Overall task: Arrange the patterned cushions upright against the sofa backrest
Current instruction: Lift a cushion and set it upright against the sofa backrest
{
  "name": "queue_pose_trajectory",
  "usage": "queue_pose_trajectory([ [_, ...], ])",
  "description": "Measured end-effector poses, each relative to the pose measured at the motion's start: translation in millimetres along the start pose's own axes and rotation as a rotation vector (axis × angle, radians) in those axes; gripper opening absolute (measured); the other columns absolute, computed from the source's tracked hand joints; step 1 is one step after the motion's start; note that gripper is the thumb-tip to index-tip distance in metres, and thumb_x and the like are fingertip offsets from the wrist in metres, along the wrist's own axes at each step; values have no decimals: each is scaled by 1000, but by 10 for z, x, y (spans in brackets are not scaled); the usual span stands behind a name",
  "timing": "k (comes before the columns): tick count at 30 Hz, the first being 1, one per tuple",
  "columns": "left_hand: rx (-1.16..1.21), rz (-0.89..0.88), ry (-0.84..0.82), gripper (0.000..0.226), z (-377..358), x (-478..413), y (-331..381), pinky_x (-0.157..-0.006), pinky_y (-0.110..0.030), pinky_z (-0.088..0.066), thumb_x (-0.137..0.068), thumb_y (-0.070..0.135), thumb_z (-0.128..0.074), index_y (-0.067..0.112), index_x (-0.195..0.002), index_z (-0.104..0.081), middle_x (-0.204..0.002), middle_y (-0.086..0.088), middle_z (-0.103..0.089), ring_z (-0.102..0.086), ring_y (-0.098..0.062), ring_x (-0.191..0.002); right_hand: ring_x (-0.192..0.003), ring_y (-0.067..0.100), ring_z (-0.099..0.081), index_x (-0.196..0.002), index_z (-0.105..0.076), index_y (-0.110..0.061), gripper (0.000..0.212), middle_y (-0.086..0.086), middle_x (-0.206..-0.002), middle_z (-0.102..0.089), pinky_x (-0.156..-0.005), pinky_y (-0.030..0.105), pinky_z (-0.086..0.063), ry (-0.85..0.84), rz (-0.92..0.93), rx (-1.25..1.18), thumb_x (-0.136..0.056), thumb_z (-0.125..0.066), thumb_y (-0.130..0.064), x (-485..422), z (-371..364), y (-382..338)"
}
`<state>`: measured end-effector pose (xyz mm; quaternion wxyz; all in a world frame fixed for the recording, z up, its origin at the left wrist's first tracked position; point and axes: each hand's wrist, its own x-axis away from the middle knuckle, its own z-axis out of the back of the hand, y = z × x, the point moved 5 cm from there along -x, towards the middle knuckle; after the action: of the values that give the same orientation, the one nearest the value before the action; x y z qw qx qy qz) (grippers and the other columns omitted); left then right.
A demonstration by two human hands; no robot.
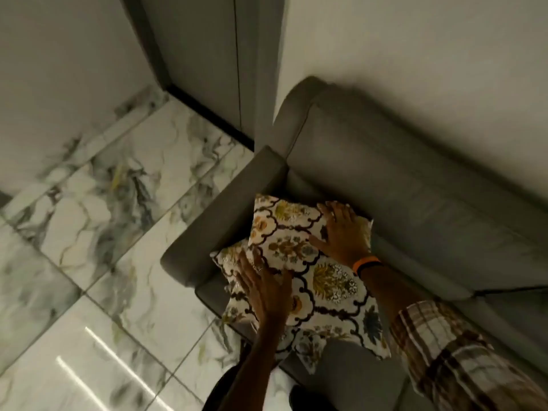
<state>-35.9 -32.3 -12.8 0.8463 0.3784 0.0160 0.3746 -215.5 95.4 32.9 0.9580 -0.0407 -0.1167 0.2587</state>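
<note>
Seen from above, a person's two hands rest on patterned cushions at the end of a grey sofa. The left hand (262, 287) lies palm down with its fingers spread, a ring on one finger, covering the seam where two cushions overlap. The right hand (341, 232) is also flat and spread, pressing on the far corner of the top cushion (314, 262), close to the backrest (415, 179). An orange band (366, 262) circles the right wrist, and a plaid sleeve (450, 351) covers that arm further back.

The top cushion is cream with dark scalloped outlines and yellow, orange and blue floral motifs. It lies flat rather than upright, stretching under both hands. A second cushion (229, 262) of the same pattern lies beneath it, its corner poking out to the left of the left hand, just beside the sofa's armrest (225, 212). Part of more patterned fabric shows below the left wrist; whether it is another cushion cannot be told.

The sofa stands against a pale wall (415, 54). To the left, the floor (103, 218) is glossy white marble tile with grey veins, and a grey door frame (207, 69) stands beyond.
</note>
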Motion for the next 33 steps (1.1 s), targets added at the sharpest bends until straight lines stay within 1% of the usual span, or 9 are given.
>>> queue_pose_trajectory([
  [7,362,646,322,118,-294,425,-658,-123,-64,-12,-73,84,-50,18,-160,-6,-169,-13,-2,-2,-40,-155,-159,36,-26,-164,-28,-21,92,15,-171,-31,-131,57,-8,-295,-193,-210,-94,-46,-77,-793,-551,215],
  [11,749,1053,451,121,-489,565,-717,-120,-63,-25,-72,59,-80,21,-159,-7,-167,-16,-13,-19,-39,-152,-146,39,-47,-161,-38,-28,108,12,-164,-46,-121,59,-35,-518,-304,-414,-78,-32,-97,-853,-744,329],
  [14,1124,1186,464,143,-693,667,-665,-113,-56,-42,-39,85,-78,26,-155,-18,-155,-12,-44,-50,-36,-135,-140,38,-53,-157,-47,-25,106,13,-156,-56,-119,53,-40,-520,-287,-480,-81,-30,-96,-668,-679,362],
  [20,986,993,427,115,-832,950,-212,-106,-58,-49,-59,82,-73,27,-151,-28,-144,-11,-54,-56,-38,-127,-138,36,-57,-150,-53,-17,92,11,-150,-61,-115,47,-42,-210,-363,-586,-91,-38,-87,113,-49,1102],
  [25,955,618,260,110,-1148,1185,680,-82,-34,-62,-64,74,-75,24,-152,-33,-137,-6,-60,-68,-23,-110,-115,26,-70,-130,-68,-23,70,6,-126,-76,-106,46,-53,190,-600,-895,-91,-50,-79,1477,223,2361],
  [28,785,403,-16,124,-1635,1500,1377,-104,-49,-53,-60,76,-69,23,-158,-17,-155,-18,-43,-52,-33,-135,-114,17,-68,-133,-63,-20,63,5,-132,-72,-101,40,-52,420,-696,-1125,-94,-57,-69,2466,83,3241],
  [30,629,210,-191,105,-1953,1723,1835,-110,-25,-46,-79,52,-68,14,-158,-11,-159,-14,-32,-37,-25,-141,-123,18,-70,-148,-52,-20,72,4,-142,-67,-104,46,-57,482,-720,-1322,-91,-67,-62,3039,-127,3756],
  [31,593,105,-248,93,-2114,1810,2023,-101,-8,-45,-87,32,-70,10,-157,-13,-153,-5,-34,-38,-16,-137,-122,10,-70,-151,-45,-22,79,0,-141,-66,-101,41,-60,488,-733,-1355,-87,-71,-60,3297,-227,3970],
  [33,545,-66,-380,83,-2507,1922,2333,-83,1,-47,-89,3,-70,5,-153,-17,-132,17,-35,-51,14,-114,-120,-6,-66,-153,-35,-28,86,-9,-142,-60,-95,21,-60,504,-764,-1323,-80,-74,-51,3712,-434,4293],
])
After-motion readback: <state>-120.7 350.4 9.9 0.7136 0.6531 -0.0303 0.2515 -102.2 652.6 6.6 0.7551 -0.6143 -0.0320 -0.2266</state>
